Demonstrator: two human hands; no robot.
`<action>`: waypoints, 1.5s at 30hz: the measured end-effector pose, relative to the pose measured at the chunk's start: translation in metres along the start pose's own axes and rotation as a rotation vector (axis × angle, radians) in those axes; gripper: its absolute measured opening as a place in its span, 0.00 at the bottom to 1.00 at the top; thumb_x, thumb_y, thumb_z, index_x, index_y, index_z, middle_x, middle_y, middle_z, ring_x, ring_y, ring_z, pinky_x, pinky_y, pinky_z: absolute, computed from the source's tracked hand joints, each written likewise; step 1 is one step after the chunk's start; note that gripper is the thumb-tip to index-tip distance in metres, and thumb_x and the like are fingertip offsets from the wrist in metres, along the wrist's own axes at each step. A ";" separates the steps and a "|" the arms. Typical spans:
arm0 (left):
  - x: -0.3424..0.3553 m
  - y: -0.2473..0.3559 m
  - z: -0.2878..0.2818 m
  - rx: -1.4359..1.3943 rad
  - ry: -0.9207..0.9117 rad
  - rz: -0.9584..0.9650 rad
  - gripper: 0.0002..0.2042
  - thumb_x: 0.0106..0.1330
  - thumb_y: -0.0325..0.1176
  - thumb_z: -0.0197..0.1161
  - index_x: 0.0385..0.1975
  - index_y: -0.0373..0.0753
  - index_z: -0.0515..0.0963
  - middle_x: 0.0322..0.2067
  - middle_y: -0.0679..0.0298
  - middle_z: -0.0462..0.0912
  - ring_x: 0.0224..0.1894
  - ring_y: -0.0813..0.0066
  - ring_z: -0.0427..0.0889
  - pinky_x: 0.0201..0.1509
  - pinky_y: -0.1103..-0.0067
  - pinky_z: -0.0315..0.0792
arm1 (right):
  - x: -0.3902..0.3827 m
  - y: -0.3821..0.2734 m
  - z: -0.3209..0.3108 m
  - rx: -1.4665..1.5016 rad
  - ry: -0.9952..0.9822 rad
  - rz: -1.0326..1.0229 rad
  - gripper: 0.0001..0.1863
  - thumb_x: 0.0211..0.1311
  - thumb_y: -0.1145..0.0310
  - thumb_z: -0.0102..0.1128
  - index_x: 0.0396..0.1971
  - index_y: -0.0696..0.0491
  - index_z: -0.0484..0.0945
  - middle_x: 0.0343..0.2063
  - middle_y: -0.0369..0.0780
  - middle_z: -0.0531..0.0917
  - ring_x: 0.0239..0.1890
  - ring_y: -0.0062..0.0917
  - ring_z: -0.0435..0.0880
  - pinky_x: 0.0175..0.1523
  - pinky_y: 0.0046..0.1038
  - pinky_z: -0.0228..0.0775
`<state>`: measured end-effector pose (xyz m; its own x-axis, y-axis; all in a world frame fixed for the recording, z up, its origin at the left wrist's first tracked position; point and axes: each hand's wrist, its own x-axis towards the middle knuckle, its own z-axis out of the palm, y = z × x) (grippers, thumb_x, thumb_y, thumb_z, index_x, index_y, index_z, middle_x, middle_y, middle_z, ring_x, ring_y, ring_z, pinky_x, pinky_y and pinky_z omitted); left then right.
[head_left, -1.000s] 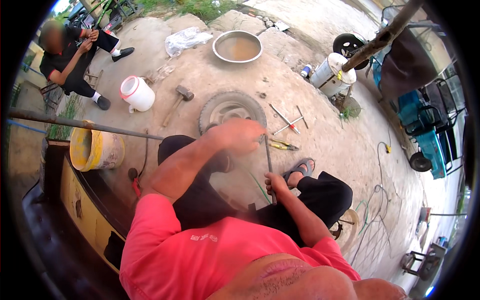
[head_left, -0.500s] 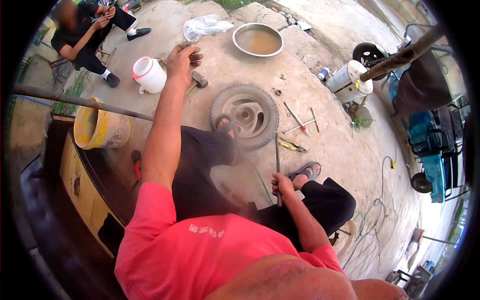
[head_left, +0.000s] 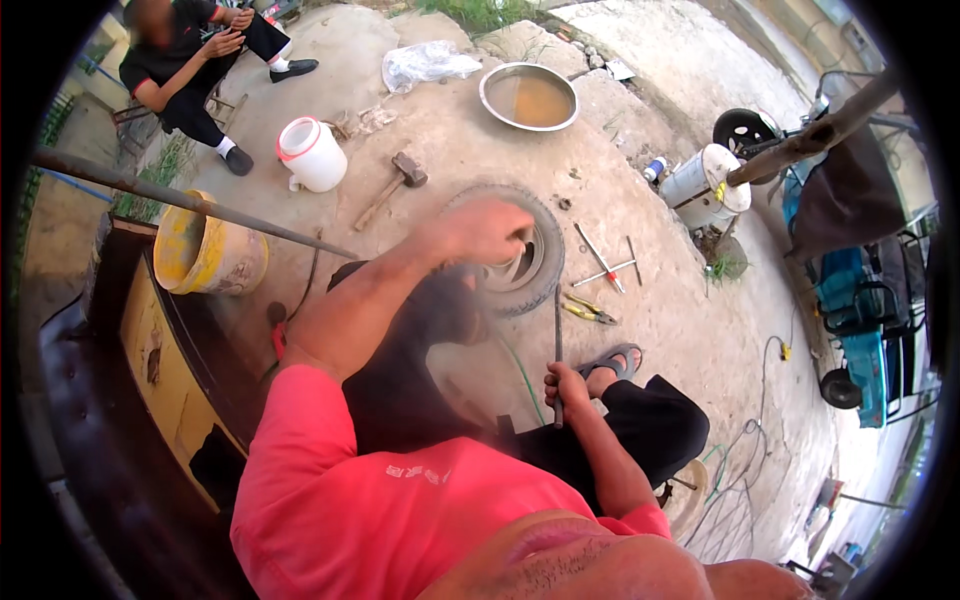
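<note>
My left hand [head_left: 485,232] hangs over the wheel with its fingers curled in, slightly blurred. Whatever it may hold is hidden. Beneath it a wheel with a tire [head_left: 545,262] lies flat on the ground, partly covered by my hand and arm. My right hand [head_left: 567,391] is closed round the lower part of a dark metal bar [head_left: 559,330], which points away from me toward the tire's right edge. Right of the bar lie yellow-handled pliers [head_left: 588,309] and a cross-shaped lug wrench [head_left: 604,264]. A hammer [head_left: 408,170] lies beyond my left forearm.
A metal basin [head_left: 529,97] of murky water stands at the far side, near a clear plastic bag [head_left: 425,66]. Left are a white jug [head_left: 314,158] and a yellow-stained bucket [head_left: 225,255]. A person [head_left: 180,60] sits far left. A white bucket [head_left: 705,185] stands right.
My left hand has swung right and nearer, from beside the hammer to over the wheel. The hammer shows fully now. My right hand keeps its grip on the bar.
</note>
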<state>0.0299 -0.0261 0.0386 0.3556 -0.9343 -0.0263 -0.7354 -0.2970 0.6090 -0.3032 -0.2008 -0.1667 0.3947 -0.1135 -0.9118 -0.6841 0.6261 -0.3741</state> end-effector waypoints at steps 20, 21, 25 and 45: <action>0.004 0.050 0.047 -0.031 0.029 0.052 0.07 0.59 0.30 0.60 0.35 0.37 0.79 0.34 0.49 0.83 0.41 0.42 0.82 0.46 0.55 0.75 | -0.002 0.001 -0.005 0.024 -0.025 0.039 0.11 0.70 0.59 0.61 0.31 0.44 0.69 0.18 0.27 0.67 0.15 0.17 0.62 0.21 0.26 0.52; 0.003 0.045 0.043 -0.032 0.032 0.044 0.07 0.59 0.30 0.60 0.35 0.37 0.79 0.34 0.49 0.83 0.41 0.42 0.82 0.46 0.55 0.75 | -0.003 0.001 -0.004 0.029 -0.024 0.033 0.11 0.70 0.59 0.61 0.32 0.44 0.69 0.18 0.27 0.67 0.15 0.17 0.62 0.20 0.26 0.52; 0.007 0.020 -0.007 -0.143 0.511 0.009 0.08 0.63 0.31 0.65 0.39 0.37 0.81 0.33 0.52 0.85 0.35 0.50 0.84 0.39 0.62 0.77 | 0.000 0.002 -0.008 -0.027 -0.032 0.035 0.11 0.70 0.56 0.59 0.32 0.44 0.69 0.21 0.29 0.68 0.17 0.19 0.64 0.23 0.27 0.58; -0.039 -0.084 -0.109 -1.657 1.282 -0.264 0.43 0.79 0.61 0.44 0.79 0.31 0.43 0.75 0.43 0.58 0.75 0.46 0.63 0.80 0.53 0.52 | -0.005 -0.002 0.004 0.004 -0.031 0.023 0.12 0.71 0.60 0.59 0.29 0.42 0.67 0.17 0.26 0.65 0.15 0.17 0.61 0.20 0.25 0.51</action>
<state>0.1403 0.0570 0.0749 0.9726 -0.0713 -0.2211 0.2042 0.7163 0.6672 -0.3013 -0.1980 -0.1608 0.3980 -0.0750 -0.9143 -0.6905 0.6317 -0.3524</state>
